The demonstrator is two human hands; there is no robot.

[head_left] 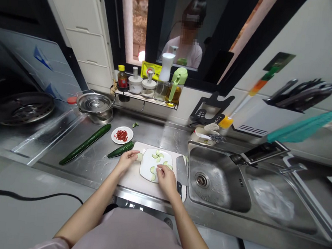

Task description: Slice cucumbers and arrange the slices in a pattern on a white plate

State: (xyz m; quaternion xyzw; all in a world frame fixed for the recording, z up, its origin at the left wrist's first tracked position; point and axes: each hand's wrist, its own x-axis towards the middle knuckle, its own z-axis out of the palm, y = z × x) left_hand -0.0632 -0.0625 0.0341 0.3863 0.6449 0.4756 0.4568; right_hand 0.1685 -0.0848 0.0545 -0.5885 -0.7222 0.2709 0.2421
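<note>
My left hand is closed in a pinch on pale green cucumber slices, just left of a white plate. On that plate lie several thin half-round slices, some set out in a pinwheel. Over the plate's lower right part, my right hand has its fingertips pinched together; whatever is between them is too small to make out. The plate rests on a pale cutting board. A cleaver lies along the board's right side. Behind my left hand is a cut cucumber.
A whole cucumber lies on the left of the steel counter. Near it stand a small dish of chopped red pieces and a lidded steel pot. The sink is at right; a condiment shelf hangs behind.
</note>
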